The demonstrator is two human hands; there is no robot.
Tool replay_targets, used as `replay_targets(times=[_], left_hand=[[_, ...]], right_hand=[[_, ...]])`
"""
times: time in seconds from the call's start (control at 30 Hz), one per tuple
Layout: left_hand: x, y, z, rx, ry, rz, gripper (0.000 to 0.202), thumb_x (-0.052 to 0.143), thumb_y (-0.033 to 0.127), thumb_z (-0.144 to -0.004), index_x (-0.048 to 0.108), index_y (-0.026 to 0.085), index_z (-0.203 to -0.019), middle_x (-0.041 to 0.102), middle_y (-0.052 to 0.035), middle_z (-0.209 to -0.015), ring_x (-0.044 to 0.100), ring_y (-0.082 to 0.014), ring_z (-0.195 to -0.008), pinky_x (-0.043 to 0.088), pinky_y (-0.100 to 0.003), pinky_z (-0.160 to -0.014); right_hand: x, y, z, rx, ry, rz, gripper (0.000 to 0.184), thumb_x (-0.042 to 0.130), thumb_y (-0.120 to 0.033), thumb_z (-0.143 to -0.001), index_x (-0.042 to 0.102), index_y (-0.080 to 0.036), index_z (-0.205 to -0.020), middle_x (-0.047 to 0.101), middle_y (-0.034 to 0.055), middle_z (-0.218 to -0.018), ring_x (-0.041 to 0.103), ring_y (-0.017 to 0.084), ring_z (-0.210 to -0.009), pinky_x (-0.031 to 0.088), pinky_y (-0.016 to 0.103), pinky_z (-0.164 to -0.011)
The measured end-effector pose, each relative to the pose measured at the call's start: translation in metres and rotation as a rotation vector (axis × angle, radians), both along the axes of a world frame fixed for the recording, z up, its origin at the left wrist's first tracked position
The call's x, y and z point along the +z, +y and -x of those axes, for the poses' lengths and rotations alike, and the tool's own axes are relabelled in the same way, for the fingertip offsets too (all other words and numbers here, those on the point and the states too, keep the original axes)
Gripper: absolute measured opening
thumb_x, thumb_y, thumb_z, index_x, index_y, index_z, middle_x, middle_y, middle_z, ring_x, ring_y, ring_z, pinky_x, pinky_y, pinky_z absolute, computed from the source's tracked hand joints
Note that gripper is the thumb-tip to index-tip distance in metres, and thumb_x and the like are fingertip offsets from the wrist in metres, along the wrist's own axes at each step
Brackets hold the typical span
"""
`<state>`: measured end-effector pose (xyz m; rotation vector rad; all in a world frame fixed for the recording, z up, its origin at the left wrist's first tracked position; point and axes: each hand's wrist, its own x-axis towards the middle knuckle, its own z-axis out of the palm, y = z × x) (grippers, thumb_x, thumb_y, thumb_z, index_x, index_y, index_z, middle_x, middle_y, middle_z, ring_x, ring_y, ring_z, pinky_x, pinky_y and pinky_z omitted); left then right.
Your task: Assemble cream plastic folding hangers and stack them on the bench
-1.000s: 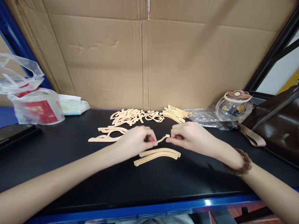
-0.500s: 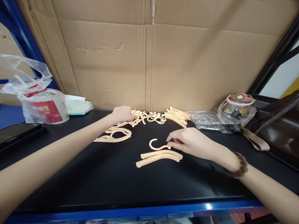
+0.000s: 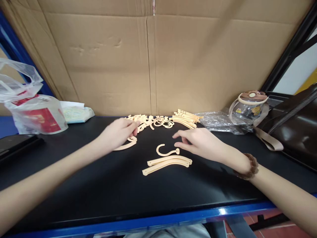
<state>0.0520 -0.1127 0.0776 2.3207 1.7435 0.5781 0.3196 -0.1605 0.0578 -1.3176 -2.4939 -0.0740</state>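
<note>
Cream plastic hanger parts lie on a black table (image 3: 99,185). A loose hook piece (image 3: 165,151) rests just behind two curved hanger arms (image 3: 166,164) at the middle. My right hand (image 3: 198,142) hovers right beside the hook's end, fingers stretched and apart, holding nothing. My left hand (image 3: 118,133) is above a curved hanger part (image 3: 126,145), near a pile of hook pieces (image 3: 148,121) at the back. Its fingers are drawn together; what they grip, if anything, is hidden. A bundle of straight bars (image 3: 185,119) lies right of the pile.
A cardboard wall (image 3: 153,59) closes the back. At the left stand a plastic bag with a red label (image 3: 37,114), a tissue pack (image 3: 75,112) and a dark flat device (image 3: 15,145). On the right are crumpled clear plastic (image 3: 215,120), a lidded jar (image 3: 249,105) and a brown bag (image 3: 294,129).
My left hand reached back to the pile and has now drawn towards me with fingers together. My right hand laid the hook on the table, let go and opened.
</note>
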Motion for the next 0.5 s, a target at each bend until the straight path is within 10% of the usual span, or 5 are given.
replay_targets(times=[0.13,0.23,0.37,0.5], left_hand=[[-0.021,-0.046,-0.009,-0.196,-0.008,0.161,0.06,0.024,0.058,-0.091,0.055,0.02,-0.056,0.052,0.0002,-0.055,0.052,-0.0154,-0.057,0.037,-0.026,-0.058],[-0.016,-0.049,-0.022,-0.182,0.279,0.063,0.063,0.022,0.059,-0.092,0.056,0.02,-0.056,0.058,-0.0023,-0.057,0.056,-0.0186,-0.059,0.035,-0.029,-0.059],[0.001,-0.006,-0.039,-0.062,0.479,-0.193,0.058,0.022,0.055,-0.093,0.06,0.018,-0.067,0.067,-0.009,-0.074,0.063,-0.0259,-0.073,0.037,-0.031,-0.063],[0.001,0.05,-0.054,0.017,0.478,-0.058,0.051,0.035,0.055,-0.087,0.065,0.016,-0.074,0.07,-0.0157,-0.081,0.065,-0.0305,-0.079,0.042,-0.033,-0.064]], right_hand=[[-0.004,-0.003,0.007,0.021,0.035,0.058,0.053,0.049,-0.05,-0.091,0.047,-0.02,-0.135,0.065,-0.0023,-0.067,0.059,0.014,-0.06,0.038,0.024,-0.059],[-0.009,-0.004,0.011,0.072,-0.014,0.113,0.036,0.05,-0.043,-0.093,0.059,-0.025,-0.123,0.068,-0.0019,-0.071,0.061,0.014,-0.064,0.038,0.024,-0.06],[-0.014,-0.001,0.012,0.101,-0.042,0.108,0.025,0.05,-0.032,-0.093,0.066,-0.024,-0.111,0.071,-0.0006,-0.077,0.065,0.015,-0.069,0.04,0.024,-0.062],[-0.016,0.001,0.01,0.12,-0.04,0.09,0.026,0.047,-0.034,-0.095,0.069,-0.023,-0.103,0.073,0.0024,-0.085,0.067,0.017,-0.076,0.041,0.025,-0.065]])
